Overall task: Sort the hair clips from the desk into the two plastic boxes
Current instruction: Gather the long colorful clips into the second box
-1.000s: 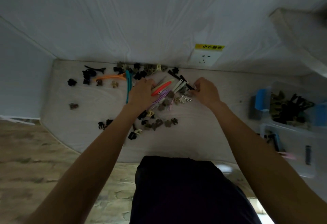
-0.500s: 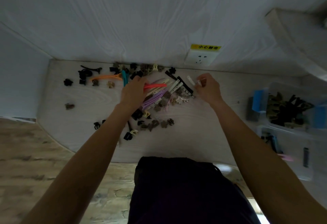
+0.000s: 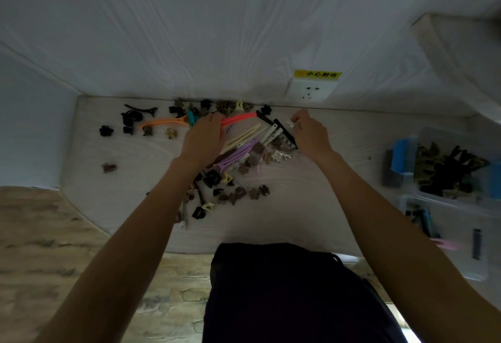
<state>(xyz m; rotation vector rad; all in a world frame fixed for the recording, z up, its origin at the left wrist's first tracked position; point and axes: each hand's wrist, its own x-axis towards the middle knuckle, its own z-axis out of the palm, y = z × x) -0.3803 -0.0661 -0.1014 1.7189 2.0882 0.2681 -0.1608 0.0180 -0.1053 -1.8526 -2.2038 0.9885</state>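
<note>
Pink long clip (image 3: 238, 119) gripped by left hand (image 3: 203, 139); right hand (image 3: 309, 133) pinches small white clip (image 3: 290, 124) beside the pile.

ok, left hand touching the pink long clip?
Touching. Head view shows the left hand with its fingertips closed over the near end of the pink long clip, no gap visible.

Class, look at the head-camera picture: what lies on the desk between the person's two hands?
Head view: between left hand and right hand lie long clips: pink clip, cream clip, white clips, black clips.
</note>
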